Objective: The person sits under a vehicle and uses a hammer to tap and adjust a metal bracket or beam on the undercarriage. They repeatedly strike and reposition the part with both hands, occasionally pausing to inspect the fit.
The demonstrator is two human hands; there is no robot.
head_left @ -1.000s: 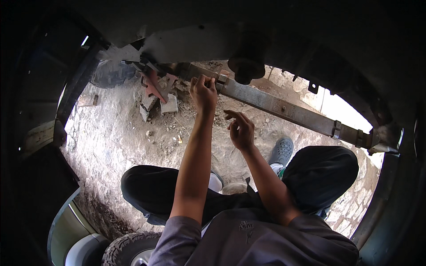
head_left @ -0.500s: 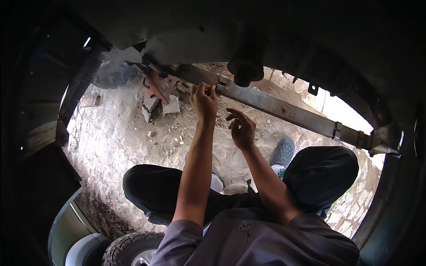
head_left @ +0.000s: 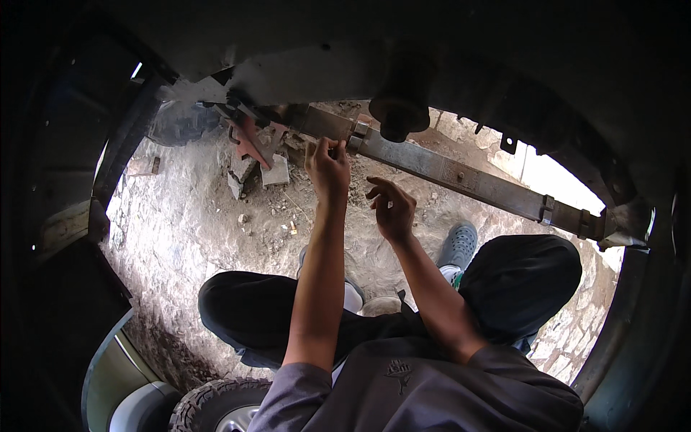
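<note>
A grey metal leaf spring point(head_left: 446, 171), banded by metal clips, slants from the upper middle down to the right. Beside one clip point(head_left: 358, 135), my left hand point(head_left: 329, 173) is raised with its fingertips pinched together. Whatever lies between those fingers is too small or hidden to make out. Lower and to the right, my right hand point(head_left: 394, 209) hovers below the spring, its fingers loosely bent and apart, holding nothing that I can see. A dark rounded rubber-like stop point(head_left: 396, 119) hangs just above the spring.
A red metal stand point(head_left: 252, 144) and broken blocks point(head_left: 275, 171) stand at the upper left. Dark vehicle bodywork point(head_left: 302, 57) arches overhead. Behind me at the lower left lies a tyre point(head_left: 209, 405). My grey clog point(head_left: 458, 246) rests on the dusty ground.
My left hand has shifted very slightly down and left, its fingers still pinched by the clip. The right hand stays nearly where it was.
</note>
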